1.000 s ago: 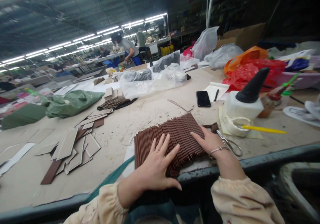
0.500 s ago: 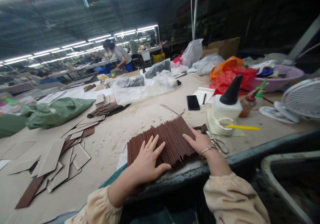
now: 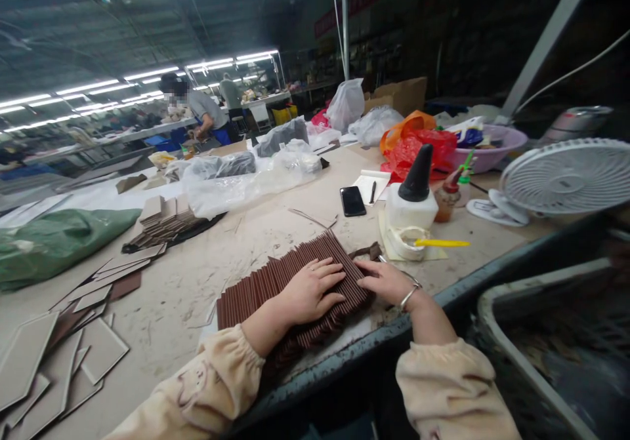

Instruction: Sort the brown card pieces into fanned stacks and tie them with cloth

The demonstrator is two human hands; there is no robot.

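Observation:
A long row of thin brown strips [image 3: 266,286] stands packed on edge near the front of the table. My left hand [image 3: 315,289] lies flat across the top of the row, fingers stretched toward its right end. At that right end, my right hand [image 3: 388,282] touches the last strips with extended fingers, thumb and index apart. A bracelet circles the right wrist. Scissors [image 3: 381,258] lie mostly hidden behind the right hand, beside a scrap of dark brown material [image 3: 367,252].
Loose grey-beige panels [image 3: 49,361] are scattered at the left, near a stacked pile [image 3: 165,220]. A white glue bottle [image 3: 411,207], a tape roll with yellow-handled tool [image 3: 406,242], a phone [image 3: 353,200] and a fan [image 3: 566,178] stand right. A crate [image 3: 536,296] sits below the edge.
My left hand has slid right along the strips, closer to my right hand. My right hand stays at the right end. The view has turned right, showing more of the fan.

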